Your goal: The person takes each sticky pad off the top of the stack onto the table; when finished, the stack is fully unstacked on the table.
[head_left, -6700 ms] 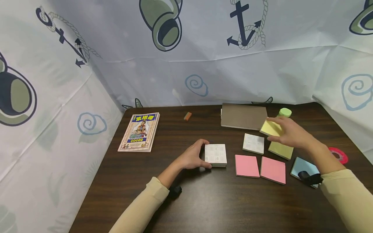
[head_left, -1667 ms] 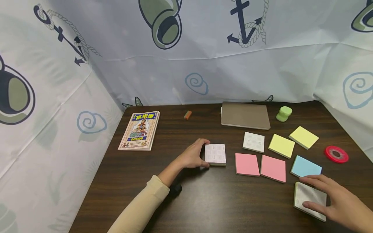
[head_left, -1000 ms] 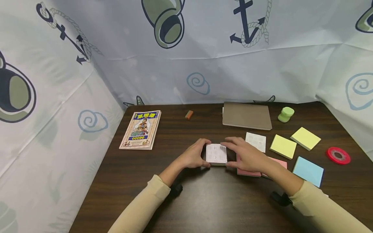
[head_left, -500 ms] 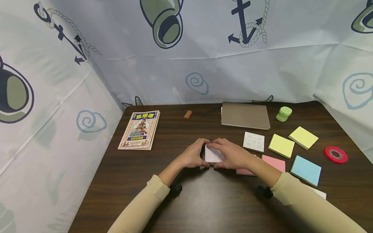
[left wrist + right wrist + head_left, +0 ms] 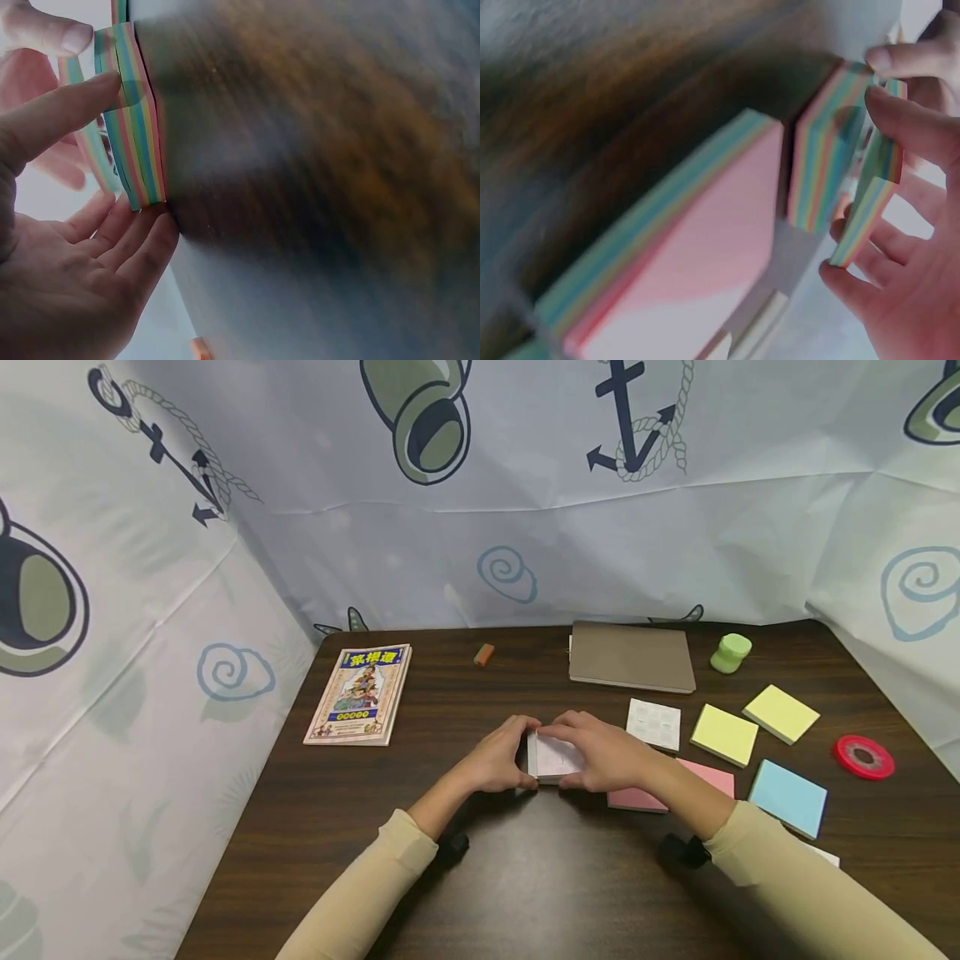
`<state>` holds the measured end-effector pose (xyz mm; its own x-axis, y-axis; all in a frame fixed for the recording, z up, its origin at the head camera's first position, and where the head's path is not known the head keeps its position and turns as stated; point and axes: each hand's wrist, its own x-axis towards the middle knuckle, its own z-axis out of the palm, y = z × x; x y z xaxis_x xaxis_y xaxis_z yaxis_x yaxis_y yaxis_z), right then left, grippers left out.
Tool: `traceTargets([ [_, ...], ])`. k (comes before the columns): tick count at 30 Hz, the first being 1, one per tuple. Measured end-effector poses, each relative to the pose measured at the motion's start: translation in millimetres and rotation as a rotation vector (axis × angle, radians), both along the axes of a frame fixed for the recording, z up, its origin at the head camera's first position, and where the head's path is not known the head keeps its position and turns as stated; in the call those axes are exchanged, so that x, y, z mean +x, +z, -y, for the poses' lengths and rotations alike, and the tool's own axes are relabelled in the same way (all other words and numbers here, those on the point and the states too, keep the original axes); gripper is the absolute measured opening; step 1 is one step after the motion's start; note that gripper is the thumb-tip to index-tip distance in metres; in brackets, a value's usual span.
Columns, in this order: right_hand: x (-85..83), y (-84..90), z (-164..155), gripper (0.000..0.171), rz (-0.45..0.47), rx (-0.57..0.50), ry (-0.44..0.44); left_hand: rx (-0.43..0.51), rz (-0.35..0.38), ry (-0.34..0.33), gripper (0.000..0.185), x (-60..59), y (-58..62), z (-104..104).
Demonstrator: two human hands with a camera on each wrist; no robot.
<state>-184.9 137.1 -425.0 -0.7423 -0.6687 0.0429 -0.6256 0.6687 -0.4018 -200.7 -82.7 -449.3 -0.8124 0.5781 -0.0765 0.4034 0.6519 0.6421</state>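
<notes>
Near the table's middle, my left hand (image 5: 491, 762) holds a stack of square sticky note pads (image 5: 135, 142) between thumb and fingers; striped coloured edges show in the left wrist view. My right hand (image 5: 611, 756) pinches one sticky note pad (image 5: 870, 206) by opposite edges. In the right wrist view this pad is tilted and apart from the stack (image 5: 826, 150). From the head its pale printed face (image 5: 558, 758) is up, slightly right of the stack. Beside the right hand lie two pink pads (image 5: 637, 800), (image 5: 708, 777), one partly under the forearm.
Right of the hands lie a white pad (image 5: 652, 723), yellow pads (image 5: 724, 735), (image 5: 782, 713), a blue pad (image 5: 789, 797) and a sleeve-covered white pad (image 5: 827, 857). Behind are a grey-brown notebook (image 5: 632, 657), green object (image 5: 731, 653) and eraser (image 5: 483, 654). Comic book (image 5: 360, 696) left; red ring (image 5: 864, 757) right.
My right hand laid a yellow pad and then a white pad at the right. It came back to the stack and has shifted the top pad slightly rightward. The left hand stayed put.
</notes>
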Motion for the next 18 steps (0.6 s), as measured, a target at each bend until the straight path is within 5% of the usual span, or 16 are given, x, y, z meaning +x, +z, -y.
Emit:
traceTargets([
  [9,26.8,24.7,-49.8,0.074,-0.044,-0.033,-0.064,-0.026,-0.015,0.008,0.081,0.7,0.3,-3.3],
  [18,86.0,16.3,-104.0,0.072,-0.08,0.003,-0.093,-0.052,-0.028,0.002,0.08,0.4,-1.2,-3.5],
])
